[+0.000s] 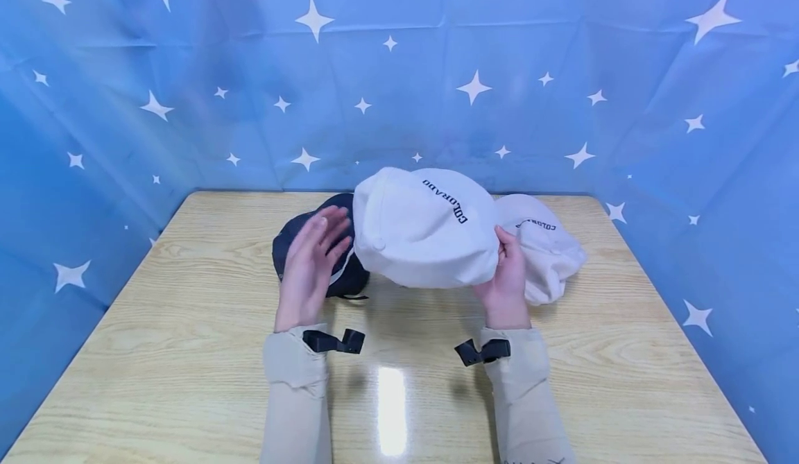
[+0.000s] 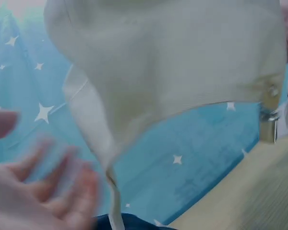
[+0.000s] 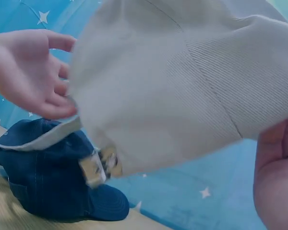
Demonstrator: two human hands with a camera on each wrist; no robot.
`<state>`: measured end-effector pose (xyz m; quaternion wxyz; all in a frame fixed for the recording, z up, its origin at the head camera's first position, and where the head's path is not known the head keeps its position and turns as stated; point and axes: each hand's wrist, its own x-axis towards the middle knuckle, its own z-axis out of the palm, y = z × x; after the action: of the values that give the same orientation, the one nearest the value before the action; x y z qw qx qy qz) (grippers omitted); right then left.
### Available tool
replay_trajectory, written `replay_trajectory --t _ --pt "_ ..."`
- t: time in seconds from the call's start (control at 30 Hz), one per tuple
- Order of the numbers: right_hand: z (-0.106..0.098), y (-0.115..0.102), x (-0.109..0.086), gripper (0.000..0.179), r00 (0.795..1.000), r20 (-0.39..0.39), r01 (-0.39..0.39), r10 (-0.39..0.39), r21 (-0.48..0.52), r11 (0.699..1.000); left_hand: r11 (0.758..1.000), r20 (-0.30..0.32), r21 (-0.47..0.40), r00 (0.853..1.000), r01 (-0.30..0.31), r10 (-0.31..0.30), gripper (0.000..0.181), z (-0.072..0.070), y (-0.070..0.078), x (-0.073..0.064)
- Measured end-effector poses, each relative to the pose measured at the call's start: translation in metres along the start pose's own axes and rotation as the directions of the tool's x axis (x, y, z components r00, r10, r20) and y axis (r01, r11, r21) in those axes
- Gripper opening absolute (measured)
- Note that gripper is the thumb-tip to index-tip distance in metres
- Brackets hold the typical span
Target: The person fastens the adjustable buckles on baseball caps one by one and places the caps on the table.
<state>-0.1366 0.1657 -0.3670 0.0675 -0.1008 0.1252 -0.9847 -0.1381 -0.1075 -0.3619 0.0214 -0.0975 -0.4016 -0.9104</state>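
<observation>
A white baseball cap [image 1: 424, 235] with dark COLORADO lettering is held up above the table. My right hand [image 1: 507, 277] grips its right edge, thumb on the near side. My left hand [image 1: 312, 263] is spread beside the cap's left side, fingers apart and holding nothing; it is blurred in the left wrist view. A loose strap [image 3: 53, 139] and a metal buckle [image 3: 98, 167] hang from the cap's back opening. Behind my left hand a navy cap [image 1: 349, 280] lies on the table, partly hidden by the hand and the white cap.
A second white COLORADO cap [image 1: 549, 256] lies on the table at the right, partly behind my right hand. The light wood table [image 1: 624, 367] ends at a blue curtain [image 1: 399, 124] with white stars. Black wrist straps [image 1: 493, 350] sit over both sleeves.
</observation>
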Motion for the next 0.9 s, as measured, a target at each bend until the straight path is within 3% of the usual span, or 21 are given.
replay_trajectory --t 0.07,0.13,0.23,0.4,0.63,0.73,0.8,0.9 --pt "0.001 0.001 0.0 0.029 0.999 -0.022 -0.032 0.032 -0.021 0.999 0.988 -0.006 0.112 0.994 0.107 -0.107 0.041 0.002 -0.001 -0.001" --pt "0.001 0.002 0.0 0.027 0.997 -0.046 -0.069 0.066 -0.052 0.996 0.961 -0.015 0.199 0.981 0.193 -0.194 0.045 0.005 -0.002 -0.002" --pt "0.0 0.004 0.0 0.021 0.986 -0.119 -0.126 0.115 -0.09 0.988 0.937 -0.016 0.249 0.968 0.247 -0.251 0.049 0.009 -0.005 -0.003" --pt "-0.003 0.008 0.0 0.018 0.948 -0.268 -0.199 0.171 -0.079 0.977 0.932 -0.039 0.231 0.96 0.278 -0.276 0.047 0.008 -0.008 -0.003" --pt "-0.005 0.006 0.0 0.03 0.904 -0.379 -0.208 0.197 0.013 0.978 0.909 -0.065 0.276 0.95 0.312 -0.306 0.034 0.005 -0.016 -0.001" --pt "-0.009 0.004 0.002 0.034 0.885 -0.416 -0.213 0.209 0.038 0.976 0.911 -0.055 0.276 0.952 0.305 -0.302 0.03 0.005 -0.02 0.001" --pt "-0.013 0.004 0.004 0.034 0.886 -0.411 -0.211 0.212 0.049 0.976 0.916 -0.054 0.269 0.954 0.298 -0.294 0.027 0.004 -0.023 0.002" --pt "-0.02 0.004 0.006 0.031 0.907 -0.361 -0.204 0.216 0.071 0.976 0.927 -0.064 0.242 0.958 0.286 -0.279 0.022 0.003 -0.028 0.003"
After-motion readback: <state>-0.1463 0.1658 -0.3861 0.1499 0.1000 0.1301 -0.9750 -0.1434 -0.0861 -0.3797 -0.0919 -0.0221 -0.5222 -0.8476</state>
